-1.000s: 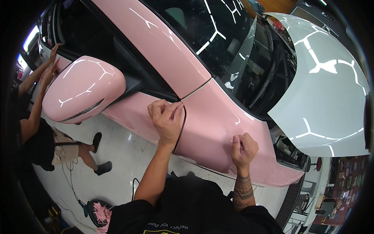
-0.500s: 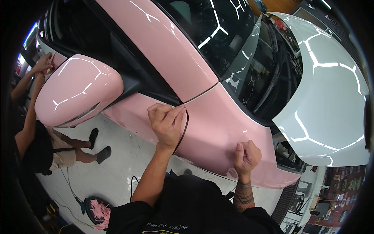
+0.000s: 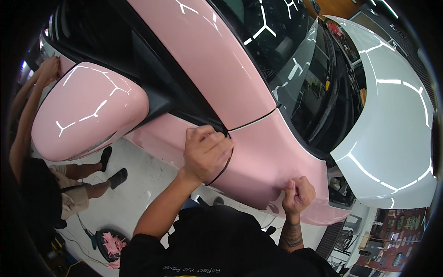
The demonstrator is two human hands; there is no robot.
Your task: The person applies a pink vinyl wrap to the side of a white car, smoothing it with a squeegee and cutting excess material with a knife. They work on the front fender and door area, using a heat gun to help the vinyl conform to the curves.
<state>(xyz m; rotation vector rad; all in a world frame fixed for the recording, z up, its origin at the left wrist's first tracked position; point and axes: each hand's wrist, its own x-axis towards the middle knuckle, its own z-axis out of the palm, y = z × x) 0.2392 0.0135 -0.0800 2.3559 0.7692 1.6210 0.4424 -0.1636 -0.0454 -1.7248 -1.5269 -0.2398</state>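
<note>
My left hand [image 3: 207, 154] is closed, its fingers bent down at the dark seam [image 3: 224, 171] between the pink front fender [image 3: 258, 157] and the pink door [image 3: 164, 136]. Its fingertips sit just under the corner where the windscreen pillar [image 3: 217, 69] meets the fender. Whatever they may pinch is hidden. Farther right, my right hand [image 3: 299, 197] is curled into a fist over the fender's lower part, thumb against the fingers. Anything inside that fist cannot be made out. A pink side mirror [image 3: 92, 113] juts out left of my left hand.
A raised pale hood [image 3: 392, 115] stands at the right, beside the windscreen [image 3: 295, 78]. At the left a co-worker's hands [image 3: 50, 69] are against the car's side. A dark round container [image 3: 110, 256] with pink scraps and cables lie on the tiled floor [image 3: 143, 175].
My left hand has turned over, its back now facing up, and its fingers hide the top of the seam. The right fist looks much the same. The view has shifted slightly.
</note>
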